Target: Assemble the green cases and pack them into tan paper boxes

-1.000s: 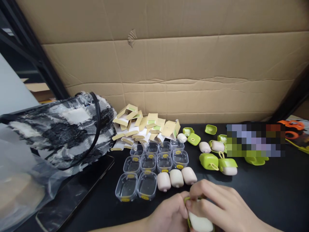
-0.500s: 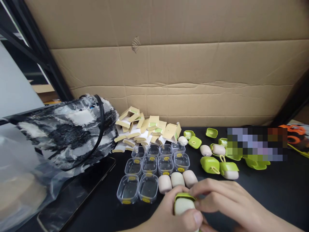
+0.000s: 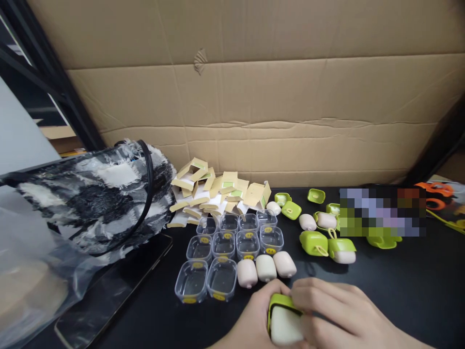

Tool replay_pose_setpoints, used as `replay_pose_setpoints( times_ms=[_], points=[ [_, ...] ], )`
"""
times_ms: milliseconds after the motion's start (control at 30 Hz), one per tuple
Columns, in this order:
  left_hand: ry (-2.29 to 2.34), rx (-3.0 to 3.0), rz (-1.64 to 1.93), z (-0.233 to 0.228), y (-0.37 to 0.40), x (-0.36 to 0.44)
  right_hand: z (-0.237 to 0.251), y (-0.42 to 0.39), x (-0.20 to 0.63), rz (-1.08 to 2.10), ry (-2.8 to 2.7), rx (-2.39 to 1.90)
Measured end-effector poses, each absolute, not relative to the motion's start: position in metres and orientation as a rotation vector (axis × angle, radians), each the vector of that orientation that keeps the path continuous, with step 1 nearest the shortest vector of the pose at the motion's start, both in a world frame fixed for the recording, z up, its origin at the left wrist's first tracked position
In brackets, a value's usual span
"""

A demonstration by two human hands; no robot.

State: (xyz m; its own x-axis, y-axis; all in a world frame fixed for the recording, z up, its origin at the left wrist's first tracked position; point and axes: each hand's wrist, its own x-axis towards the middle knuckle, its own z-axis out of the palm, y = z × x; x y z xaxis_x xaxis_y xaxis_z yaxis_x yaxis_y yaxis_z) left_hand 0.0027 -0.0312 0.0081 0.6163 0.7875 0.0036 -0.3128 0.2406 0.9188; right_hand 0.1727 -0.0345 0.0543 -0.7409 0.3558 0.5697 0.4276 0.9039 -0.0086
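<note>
At the bottom of the head view, my left hand [image 3: 250,317] is wrapped round the side of a small lime-green case [image 3: 279,299]. A pale, rounded block [image 3: 285,325] sits in the case with its face showing. My right hand [image 3: 337,310] closes over the case from the right, its fingers bent across the rim and the block. Its fingertips are partly hidden. Just beyond my hands stand three similar blocks: a pinkish one [image 3: 247,273], a whitish one [image 3: 266,267] and another pinkish one [image 3: 285,264].
Clear plastic cups [image 3: 222,278] with yellow stickers stand in rows left of the blocks. Behind them are folded cardboard pieces [image 3: 228,186]. More green cases [image 3: 314,243] lie to the right. A shaggy black-and-white bag [image 3: 105,194] and a dark phone-like slab [image 3: 119,291] are at left.
My right hand has moved further over the case, and my left thumb no longer lies across the front of the block. The case is turned and more of its green rim shows.
</note>
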Motion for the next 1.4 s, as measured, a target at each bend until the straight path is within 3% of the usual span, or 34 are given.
replay_pose_setpoints(
  times_ms=[267,700,1133,1400],
  points=[
    [0.589,1.061,0.787,0.007,-0.032,0.001,0.047,-0.025,0.172,0.175,-2.356,-0.624],
    [0.57,1.034,0.781,0.008,-0.031,0.002,0.051,-0.022,0.174,0.247,-2.437,-0.597],
    [0.695,1.043,0.809,0.017,-0.032,-0.001,0.049,-0.009,0.174,0.971,-2.222,-0.603],
    [0.678,0.908,0.728,0.007,-0.03,0.001,0.054,-0.012,0.173,0.98,-2.245,-0.596]
  ],
)
